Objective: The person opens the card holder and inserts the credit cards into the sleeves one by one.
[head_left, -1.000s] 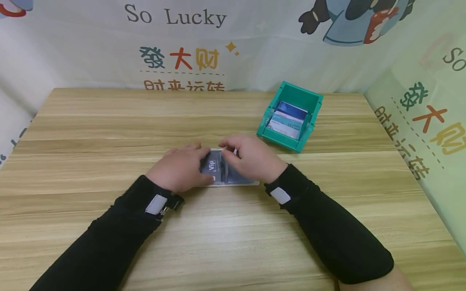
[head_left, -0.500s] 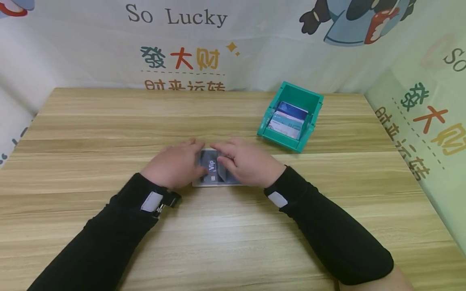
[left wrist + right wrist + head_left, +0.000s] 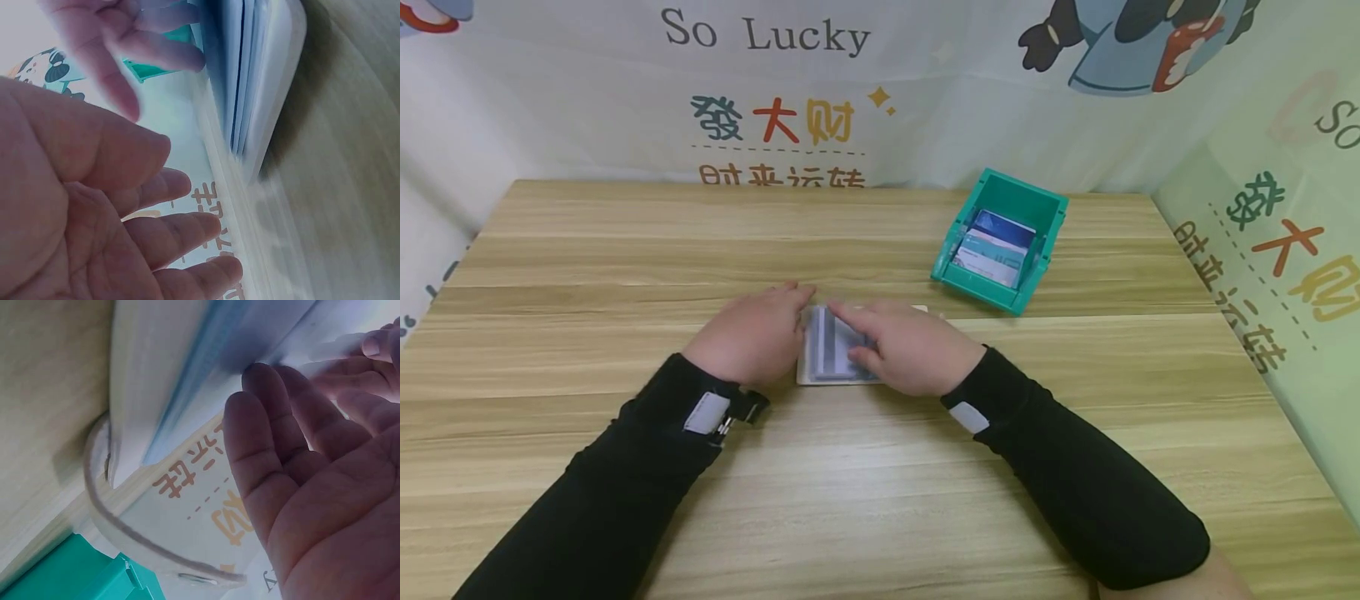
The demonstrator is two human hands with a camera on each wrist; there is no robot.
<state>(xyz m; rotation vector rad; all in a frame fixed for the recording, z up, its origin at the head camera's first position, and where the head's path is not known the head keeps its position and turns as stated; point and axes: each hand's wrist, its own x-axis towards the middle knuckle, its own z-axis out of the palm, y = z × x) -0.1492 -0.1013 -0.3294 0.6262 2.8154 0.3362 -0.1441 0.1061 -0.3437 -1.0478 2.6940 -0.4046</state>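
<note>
A card holder lies open on the wooden table, its pale plastic sleeve pages showing. In the left wrist view its stacked pages appear edge-on above the white cover. My right hand lies over the holder's right part, fingers mostly straight; the fingertips touch or nearly touch the page. My left hand is beside the holder's left edge, and in its wrist view the loosely spread fingers hold nothing. A curved white strap with a metal snap sticks out from the holder's right side.
A green plastic bin stands at the back right, with several cards inside. Printed white cloth hangs behind the table and along its right side.
The page edge under my right hand has swung over to the left, covering the dark "Vip" card with a pale page. My left hand has drawn back slightly left.
</note>
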